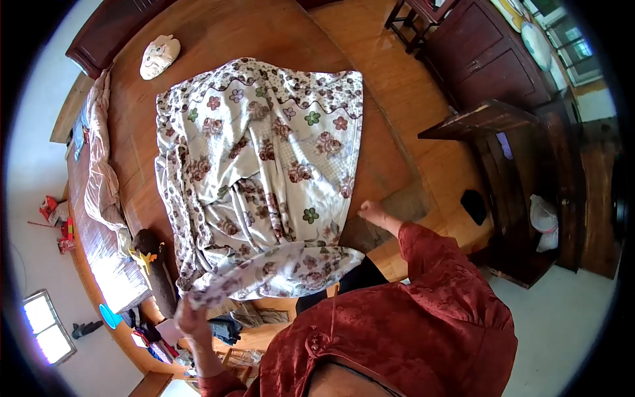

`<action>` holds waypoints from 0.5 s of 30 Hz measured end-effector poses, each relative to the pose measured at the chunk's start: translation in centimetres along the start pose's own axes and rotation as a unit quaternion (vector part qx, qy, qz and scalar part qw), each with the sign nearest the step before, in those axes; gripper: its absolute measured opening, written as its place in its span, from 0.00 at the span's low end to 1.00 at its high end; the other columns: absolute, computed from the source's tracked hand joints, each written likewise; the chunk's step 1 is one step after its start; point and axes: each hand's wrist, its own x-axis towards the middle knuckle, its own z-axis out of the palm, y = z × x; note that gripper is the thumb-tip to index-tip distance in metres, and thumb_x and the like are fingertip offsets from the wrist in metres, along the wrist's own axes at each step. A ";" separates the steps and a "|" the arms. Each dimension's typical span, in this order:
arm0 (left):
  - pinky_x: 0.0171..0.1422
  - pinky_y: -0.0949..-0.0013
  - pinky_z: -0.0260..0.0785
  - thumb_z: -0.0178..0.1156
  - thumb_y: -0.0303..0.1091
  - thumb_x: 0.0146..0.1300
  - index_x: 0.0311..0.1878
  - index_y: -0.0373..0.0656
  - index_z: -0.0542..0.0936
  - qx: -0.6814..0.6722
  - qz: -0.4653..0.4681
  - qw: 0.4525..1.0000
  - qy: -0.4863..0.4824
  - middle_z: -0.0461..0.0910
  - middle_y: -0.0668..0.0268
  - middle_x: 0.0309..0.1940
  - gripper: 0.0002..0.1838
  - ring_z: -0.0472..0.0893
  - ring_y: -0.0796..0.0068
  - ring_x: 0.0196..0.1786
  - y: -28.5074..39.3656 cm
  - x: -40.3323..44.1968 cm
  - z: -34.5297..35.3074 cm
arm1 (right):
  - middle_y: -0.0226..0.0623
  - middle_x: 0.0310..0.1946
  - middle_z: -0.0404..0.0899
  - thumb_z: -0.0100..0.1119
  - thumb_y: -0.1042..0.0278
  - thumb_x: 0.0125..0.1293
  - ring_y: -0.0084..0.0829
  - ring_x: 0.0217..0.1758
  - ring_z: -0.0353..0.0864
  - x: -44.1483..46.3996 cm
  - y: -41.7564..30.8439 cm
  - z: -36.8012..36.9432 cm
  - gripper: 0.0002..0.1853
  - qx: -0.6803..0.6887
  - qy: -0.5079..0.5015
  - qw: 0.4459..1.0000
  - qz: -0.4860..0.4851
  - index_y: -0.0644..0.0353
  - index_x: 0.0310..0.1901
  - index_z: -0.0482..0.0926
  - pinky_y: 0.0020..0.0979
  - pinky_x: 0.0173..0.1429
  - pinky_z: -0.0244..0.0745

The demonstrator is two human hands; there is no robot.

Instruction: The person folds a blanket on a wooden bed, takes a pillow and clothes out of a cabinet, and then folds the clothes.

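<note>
A white sheet point(264, 145) with brown roses and small coloured flowers lies spread and wrinkled over a brown wooden surface. Its near edge is lifted and folded back in front of my body. My left hand point(192, 321) is closed on the near left corner of this sheet, at the lower left. To the right of the sheet, a short gap from its side edge, my right hand point(372, 211) hangs with the fingers curled; no cloth runs into it.
A pale patterned object point(160, 57) lies beyond the sheet. Bunched pinkish cloth point(102, 159) runs along the left, near a dark brown rounded object point(159, 278). On the right stand a dark red cabinet point(486, 59) and an open wooden chest point(516, 192).
</note>
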 end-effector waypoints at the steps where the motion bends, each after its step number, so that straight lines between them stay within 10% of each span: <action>1: 0.38 0.74 0.70 0.58 0.18 0.53 0.49 0.33 0.78 0.066 -0.042 0.996 -0.042 0.79 0.67 0.35 0.17 0.77 0.79 0.36 1.2 -0.6 1.4 | 0.27 0.12 0.61 0.59 0.59 0.52 0.21 0.19 0.59 1.7 0.4 -0.1 0.18 0.048 0.119 0.991 -0.033 0.62 0.16 0.66 0.34 0.24 0.56; 8: 0.31 0.66 0.67 0.65 0.21 0.47 0.31 0.35 0.77 0.047 0.035 0.976 -0.209 0.76 0.57 0.26 0.08 0.77 0.61 0.28 4.2 -3.2 8.3 | 0.65 0.43 0.77 0.65 0.54 0.53 0.54 0.51 0.77 15.6 -0.1 -5.5 0.30 -0.067 0.165 0.976 0.127 0.77 0.46 0.74 0.43 0.54 0.71; 14: 0.31 0.62 0.65 0.63 0.23 0.51 0.32 0.33 0.77 0.013 -0.034 0.968 -0.247 0.73 0.55 0.24 0.07 0.75 0.55 0.29 6.6 -4.2 10.0 | 0.60 0.44 0.78 0.66 0.53 0.47 0.48 0.50 0.79 22.2 1.1 -4.7 0.28 -0.111 0.154 0.976 0.110 0.71 0.42 0.79 0.41 0.52 0.74; 15: 0.31 0.62 0.66 0.63 0.23 0.51 0.33 0.33 0.77 0.025 -0.018 0.967 -0.253 0.74 0.55 0.25 0.07 0.75 0.54 0.29 6.2 -4.3 10.1 | 0.47 0.22 0.81 0.64 0.68 0.44 0.42 0.28 0.83 21.9 0.5 -3.0 0.09 -0.165 0.338 0.923 0.086 0.66 0.24 0.80 0.40 0.34 0.76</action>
